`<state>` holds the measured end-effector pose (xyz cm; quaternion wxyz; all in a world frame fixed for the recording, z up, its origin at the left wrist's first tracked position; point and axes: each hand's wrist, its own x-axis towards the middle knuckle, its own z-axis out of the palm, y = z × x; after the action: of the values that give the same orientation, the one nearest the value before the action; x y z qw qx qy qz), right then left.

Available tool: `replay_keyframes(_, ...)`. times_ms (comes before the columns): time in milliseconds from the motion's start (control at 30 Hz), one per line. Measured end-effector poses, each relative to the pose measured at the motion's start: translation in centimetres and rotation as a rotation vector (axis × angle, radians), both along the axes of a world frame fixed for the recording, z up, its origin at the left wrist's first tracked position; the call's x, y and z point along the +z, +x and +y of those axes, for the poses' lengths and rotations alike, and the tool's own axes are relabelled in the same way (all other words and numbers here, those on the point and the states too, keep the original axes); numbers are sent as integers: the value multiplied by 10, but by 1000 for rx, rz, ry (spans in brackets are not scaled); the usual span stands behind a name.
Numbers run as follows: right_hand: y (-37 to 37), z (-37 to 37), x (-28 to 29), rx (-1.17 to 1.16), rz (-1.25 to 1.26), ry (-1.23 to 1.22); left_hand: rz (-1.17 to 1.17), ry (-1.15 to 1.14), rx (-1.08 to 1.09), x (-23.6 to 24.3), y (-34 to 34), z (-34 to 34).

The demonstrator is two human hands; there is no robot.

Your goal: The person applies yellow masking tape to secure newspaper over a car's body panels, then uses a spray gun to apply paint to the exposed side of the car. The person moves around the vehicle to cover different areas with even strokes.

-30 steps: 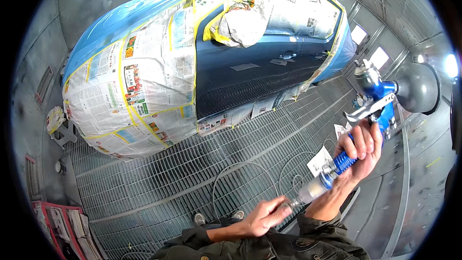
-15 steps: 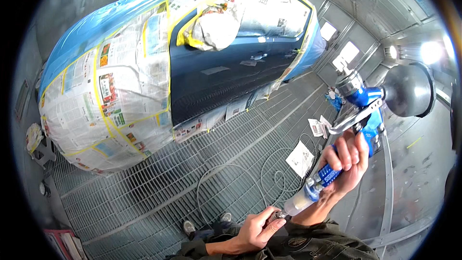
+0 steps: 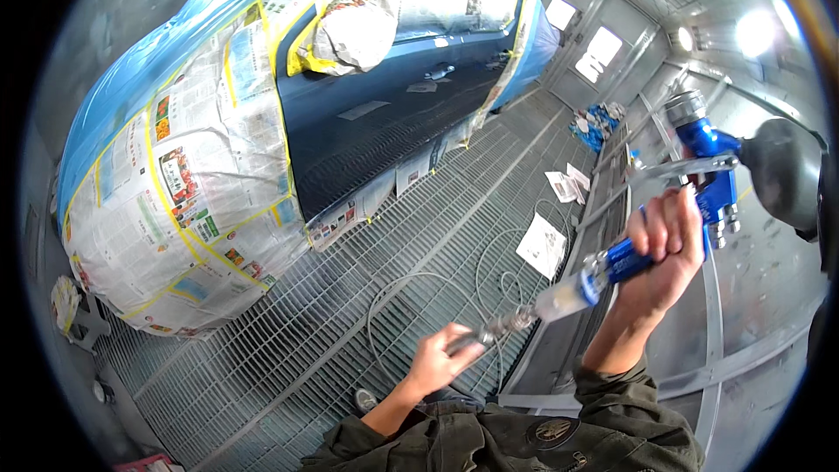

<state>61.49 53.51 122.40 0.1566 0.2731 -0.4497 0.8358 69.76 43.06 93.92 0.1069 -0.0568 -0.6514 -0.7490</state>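
Observation:
My right hand (image 3: pixel 662 249) grips the blue handle of a paint spray gun (image 3: pixel 706 177), raised at the right with its dark cup (image 3: pixel 782 173) beside it. A clear filter and metal fitting (image 3: pixel 559 301) run down from the handle base. My left hand (image 3: pixel 441 357) holds the metal hose coupling (image 3: pixel 494 330) at the lower end of that fitting. A thin air hose (image 3: pixel 411 284) loops over the floor from there. A car (image 3: pixel 288 114) stands at the left, masked with newspaper and yellow tape, with only its blue door panel (image 3: pixel 367 127) bare.
The floor is metal grating (image 3: pixel 262 367). Loose sheets of paper (image 3: pixel 542 245) lie on it near the right wall. A blue bundle (image 3: pixel 603 118) lies farther back by the booth wall, and bright lamps (image 3: pixel 756 31) shine at upper right.
The view has swung left and the car shifted right and closer. My right hand raised the spray gun higher; my left hand stays on the hose coupling below it.

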Motion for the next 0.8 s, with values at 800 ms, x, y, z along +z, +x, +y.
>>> replay_keyframes(800, 4, 82, 46, -108, 177, 122, -1008, -272, 405, -278, 85, -31)
